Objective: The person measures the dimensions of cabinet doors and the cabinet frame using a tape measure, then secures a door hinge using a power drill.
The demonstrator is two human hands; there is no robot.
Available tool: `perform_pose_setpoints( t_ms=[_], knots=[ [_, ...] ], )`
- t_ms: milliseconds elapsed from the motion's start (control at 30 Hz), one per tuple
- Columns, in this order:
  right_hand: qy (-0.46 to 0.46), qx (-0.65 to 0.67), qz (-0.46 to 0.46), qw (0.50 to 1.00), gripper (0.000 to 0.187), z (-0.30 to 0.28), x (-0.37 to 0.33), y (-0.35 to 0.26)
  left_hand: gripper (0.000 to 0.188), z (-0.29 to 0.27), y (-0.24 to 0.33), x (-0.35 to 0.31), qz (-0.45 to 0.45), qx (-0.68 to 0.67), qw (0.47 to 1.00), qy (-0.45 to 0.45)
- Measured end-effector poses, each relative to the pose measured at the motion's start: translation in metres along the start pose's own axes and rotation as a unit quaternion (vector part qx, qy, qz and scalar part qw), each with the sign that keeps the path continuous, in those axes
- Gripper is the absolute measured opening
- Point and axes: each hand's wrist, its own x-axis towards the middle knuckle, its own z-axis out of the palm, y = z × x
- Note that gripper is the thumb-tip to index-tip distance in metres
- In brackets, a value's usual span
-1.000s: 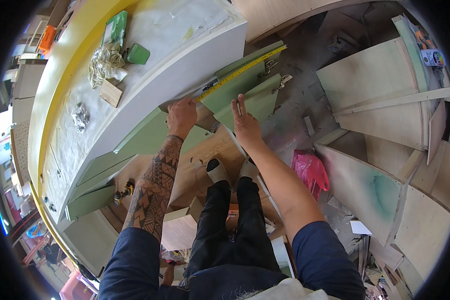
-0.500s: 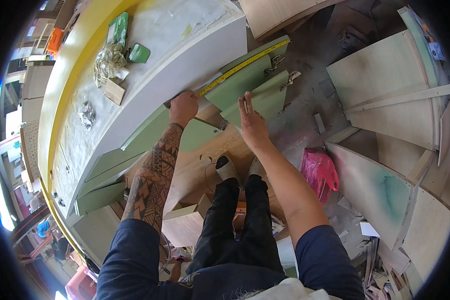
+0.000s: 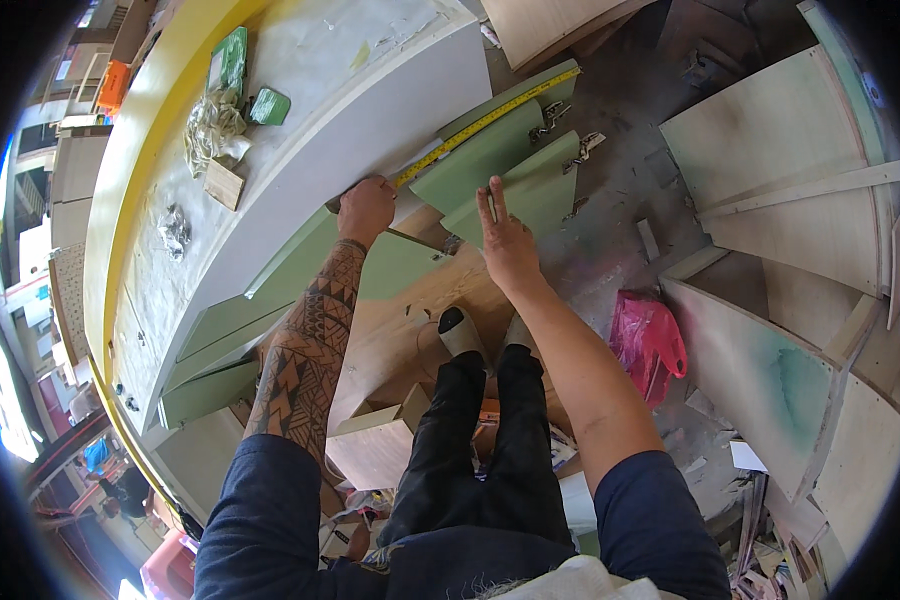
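Note:
My left hand (image 3: 367,210) is closed round a tape measure, its case mostly hidden under my fingers. The yellow blade (image 3: 490,122) runs out from it toward the upper right, along the edge of the green cabinet fronts below the white countertop. My right hand (image 3: 510,243) has two fingers stretched out and the others curled, and I see nothing in it. Those fingertips are by a green cabinet door (image 3: 532,190) standing open; whether they touch it I cannot tell. Metal hinges (image 3: 584,150) show on the far edges of the doors.
On the white countertop (image 3: 300,95) lie a crumpled cloth (image 3: 213,130), a green packet (image 3: 228,60) and a small wood piece (image 3: 224,186). Wooden cabinet carcasses (image 3: 770,150) stand at right. A pink plastic bag (image 3: 647,345) and a wooden box (image 3: 378,445) sit near my feet.
The whole view has shifted slightly. Both hands keep nearly the same pose, and the tape blade stays extended along the green fronts.

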Motion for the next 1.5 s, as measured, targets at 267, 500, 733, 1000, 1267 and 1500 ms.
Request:
perform_pose_setpoints(
  t_ms=[267,500,733,1000,1267,1500],
  knots=[
    [-0.006,0.001,0.0,1.0,0.094,-0.004,0.002,-0.001,0.035,0.011,-0.014,0.01,0.019,0.016,1.0,0.017],
    [-0.034,0.034,0.016,0.999,0.085,-0.006,0.003,0.001,0.034,0.008,-0.003,0.005,0.02,0.023,0.999,0.014],
    [-0.053,0.028,0.019,0.998,0.078,-0.013,0.007,-0.006,0.04,-0.015,0.01,-0.017,0.073,-0.082,0.994,-0.029],
    [0.048,-0.018,-0.004,0.999,0.059,-0.009,-0.013,0.009,0.047,-0.005,0.021,-0.061,0.139,-0.153,0.978,-0.04],
    [0.142,0.159,0.03,0.977,0.041,-0.024,-0.089,0.029,0.053,0.043,0.025,-0.035,0.194,-0.093,0.972,0.093],
    [0.242,0.243,0.172,0.924,0.043,-0.017,-0.143,0.028,0.047,0.044,0.063,-0.02,0.134,-0.04,0.99,0.031]
  ],
)
